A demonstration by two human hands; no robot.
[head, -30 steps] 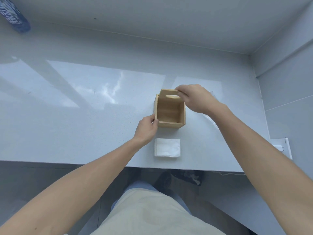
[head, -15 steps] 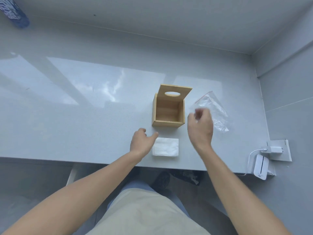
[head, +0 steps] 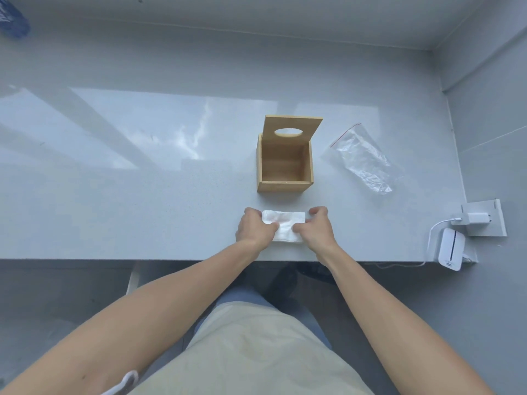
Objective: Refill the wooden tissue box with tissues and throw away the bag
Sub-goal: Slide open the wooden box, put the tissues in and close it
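A glossy pale grey desk [head: 142, 178] mirrors sky and clouds. Grey walls [head: 490, 115] meet at the far right corner. A white charger [head: 474, 217] sits plugged in at the right.

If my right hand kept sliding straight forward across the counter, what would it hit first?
Probably nothing soon: the right hand lines up just right of the wooden tissue box, left of the plastic bag. It might clip the box's right corner.

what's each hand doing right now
Left hand: closed on the left end of the tissue stack.
Right hand: closed on its right end.
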